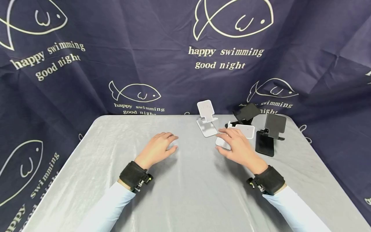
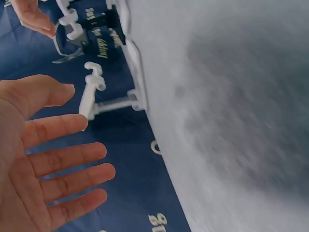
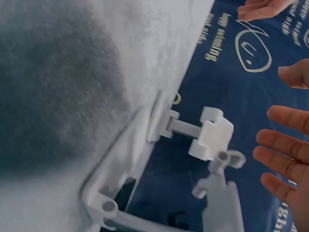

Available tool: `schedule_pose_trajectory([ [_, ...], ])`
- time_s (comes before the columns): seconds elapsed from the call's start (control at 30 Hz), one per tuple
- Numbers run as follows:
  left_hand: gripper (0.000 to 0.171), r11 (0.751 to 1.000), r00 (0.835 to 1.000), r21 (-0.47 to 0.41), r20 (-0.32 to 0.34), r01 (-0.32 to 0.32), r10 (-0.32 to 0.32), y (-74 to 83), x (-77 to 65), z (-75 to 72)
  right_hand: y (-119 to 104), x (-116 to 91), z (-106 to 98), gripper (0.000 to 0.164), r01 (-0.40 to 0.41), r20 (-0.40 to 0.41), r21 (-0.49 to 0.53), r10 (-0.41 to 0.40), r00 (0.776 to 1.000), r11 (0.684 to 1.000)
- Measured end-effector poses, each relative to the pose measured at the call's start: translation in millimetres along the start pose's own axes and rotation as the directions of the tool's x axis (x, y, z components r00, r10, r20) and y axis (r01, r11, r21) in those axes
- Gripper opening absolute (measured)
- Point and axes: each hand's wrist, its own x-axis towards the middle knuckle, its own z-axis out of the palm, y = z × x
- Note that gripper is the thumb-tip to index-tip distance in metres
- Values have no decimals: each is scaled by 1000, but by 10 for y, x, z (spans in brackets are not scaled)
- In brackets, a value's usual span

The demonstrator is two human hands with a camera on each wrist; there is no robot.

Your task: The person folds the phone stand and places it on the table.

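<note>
My left hand (image 1: 156, 149) hovers over the left-middle of the table with its fingers loosely extended and nothing in them. Above a near white phone stand (image 1: 246, 131) is my right hand (image 1: 239, 147), fingers spread and holding nothing; it hides part of that stand. In the right wrist view, a gap shows between the fingertips and the near white stand (image 3: 219, 203). A second white phone stand (image 1: 206, 111) stands upright near the table's back edge, left of the right hand. Two black phone stands (image 1: 247, 112) (image 1: 275, 125) are behind and right of that hand.
A grey-white cloth covers the table (image 1: 179, 193). Behind its back edge hangs a dark blue curtain (image 1: 162, 64) with white fish drawings and lettering. The stands cluster at the back right. Each wrist wears a black band (image 1: 133, 175) with a small camera.
</note>
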Motion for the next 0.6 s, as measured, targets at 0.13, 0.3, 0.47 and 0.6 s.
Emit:
schedule_pose_trajectory([
  [0.13,35,999,999,-30,-25,-35,35,103,123,-17,23,-26,-156,41,-49,-33,-9,49,998,999],
  [0.3,34,991,999,-126,-41,-37,32,233,284,0,106,-47,-342,45,-143,-120,2,143,982,990],
  [0.47,33,937,999,-349,-33,13,-26,393,470,58,206,-89,-479,44,-334,-179,36,335,925,942],
  [0.6,36,855,998,-519,-46,2,-31,570,627,141,276,-145,-537,48,-511,-166,72,515,841,857],
])
